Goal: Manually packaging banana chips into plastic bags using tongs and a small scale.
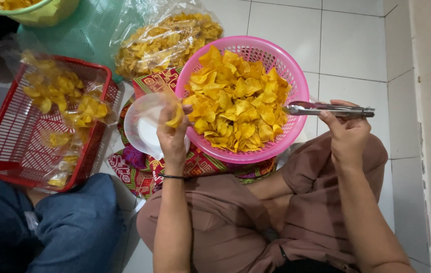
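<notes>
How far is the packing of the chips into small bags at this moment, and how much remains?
Done: several filled small bags already lie in the red basket. In hand: the left hand holds a clear bag open with a chip at its mouth, and the right hand holds metal tongs. Left: the pink basket is heaped with yellow chips, and a large plastic bag of chips lies behind it.

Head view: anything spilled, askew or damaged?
Nothing stands out. Chips stay inside the pink basket; the left hand holds a clear bag with a chip, the right hand holds metal tongs. None on the tiles.
</notes>
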